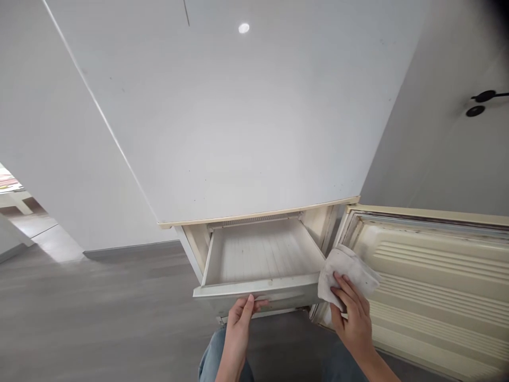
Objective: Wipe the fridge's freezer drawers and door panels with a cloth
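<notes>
A pale freezer drawer (262,254) is pulled partway out of the lower compartment, and nothing lies on its ribbed floor. My left hand (241,315) is closed on the lip of the drawer front (290,289), thumb uppermost. Beside the drawer's right front corner, my right hand (352,313) grips a folded white cloth (345,268), fingers spread over it. The cloth covers that corner, so whether it touches the drawer there I cannot tell.
The open fridge door (433,281), with a ribbed cream lining, stands to the right. Above the drawer rises the large white upper door (254,116). My knees (217,353) are close below the drawer. Grey flooring (99,313) stretches to the left.
</notes>
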Demonstrator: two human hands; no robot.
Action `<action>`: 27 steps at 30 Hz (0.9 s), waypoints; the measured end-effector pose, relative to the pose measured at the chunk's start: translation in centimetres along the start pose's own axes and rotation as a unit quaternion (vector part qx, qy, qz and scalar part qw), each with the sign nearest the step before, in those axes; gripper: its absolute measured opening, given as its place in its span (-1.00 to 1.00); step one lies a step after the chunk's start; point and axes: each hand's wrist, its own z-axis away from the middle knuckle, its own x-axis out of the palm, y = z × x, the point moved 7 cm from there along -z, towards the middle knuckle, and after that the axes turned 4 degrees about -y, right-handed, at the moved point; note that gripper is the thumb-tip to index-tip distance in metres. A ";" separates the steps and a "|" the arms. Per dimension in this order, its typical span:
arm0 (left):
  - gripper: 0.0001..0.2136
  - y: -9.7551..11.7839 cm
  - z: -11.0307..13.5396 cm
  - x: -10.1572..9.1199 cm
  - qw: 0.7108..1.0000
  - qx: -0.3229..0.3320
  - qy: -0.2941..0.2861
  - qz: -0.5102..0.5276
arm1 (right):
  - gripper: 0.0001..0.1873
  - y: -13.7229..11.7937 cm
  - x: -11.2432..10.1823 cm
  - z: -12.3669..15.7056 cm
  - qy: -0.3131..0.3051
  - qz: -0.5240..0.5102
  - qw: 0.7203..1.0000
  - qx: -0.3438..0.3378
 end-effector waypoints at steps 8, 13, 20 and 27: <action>-0.68 1.7 -2.8 0.7 0.999 0.027 -0.018 0.021 | -0.55 2.1 1.3 0.2 -0.022 -0.165 0.936 0.309; -0.71 2.2 -5.4 0.5 0.997 0.051 -0.023 0.054 | -0.35 3.7 0.3 2.7 0.008 -0.216 0.838 0.501; -0.70 3.5 -9.6 1.3 0.996 0.065 -0.033 0.058 | -0.41 6.6 1.5 6.8 0.056 -0.452 0.610 0.649; -0.63 3.9 -14.4 1.3 0.994 0.086 -0.024 0.060 | -0.58 6.1 1.4 8.4 0.003 -0.483 0.572 0.663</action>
